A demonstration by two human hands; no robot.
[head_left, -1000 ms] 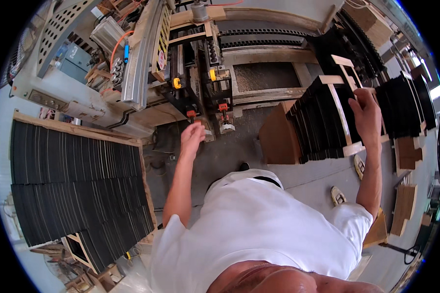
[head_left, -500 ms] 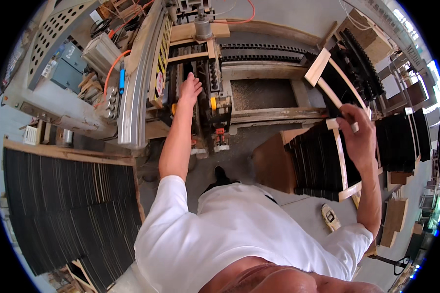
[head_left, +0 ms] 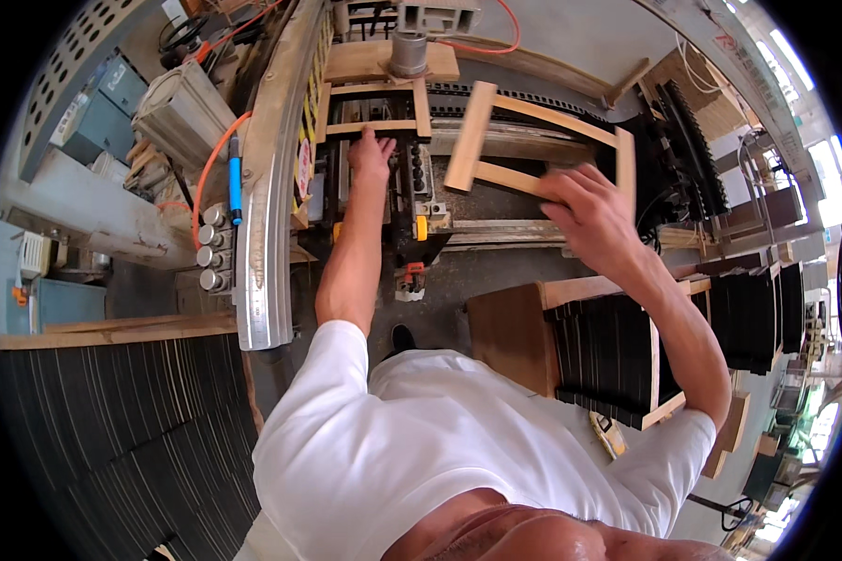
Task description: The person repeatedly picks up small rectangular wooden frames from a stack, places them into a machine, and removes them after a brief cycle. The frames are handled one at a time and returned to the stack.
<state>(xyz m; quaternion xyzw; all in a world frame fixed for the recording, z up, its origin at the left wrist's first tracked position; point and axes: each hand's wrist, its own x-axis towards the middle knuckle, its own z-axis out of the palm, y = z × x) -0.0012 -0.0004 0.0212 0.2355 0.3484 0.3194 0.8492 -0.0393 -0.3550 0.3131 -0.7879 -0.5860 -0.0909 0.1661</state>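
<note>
My right hand (head_left: pixel 594 210) grips a pale wooden rectangular frame (head_left: pixel 468 140) by its near bar, holding it tilted above the machine bed on the right. A second wooden frame (head_left: pixel 374 125) sits in the machine, below a metal cylinder (head_left: pixel 409 56) mounted on a wooden block. My left hand (head_left: pixel 371 157) reaches to the near bar of that seated frame. Its fingers are partly stretched out and appear to touch the bar, not wrapped round it. The undersides of the fingers are hidden.
Stacks of black pieces stand at left (head_left: pixel 112 421) and right (head_left: pixel 603 355). A metal rail (head_left: pixel 267 252) with a blue pen-shaped object (head_left: pixel 235 182) runs beside my left arm. A black chain conveyor (head_left: pixel 692 150) lies far right. Yellow-and-white tool (head_left: pixel 608 435) rests on the floor.
My right hand has lifted its frame from beside the right stack and swung it left over the machine. My left hand has moved forward to the seated frame's near bar. The view has shifted.
</note>
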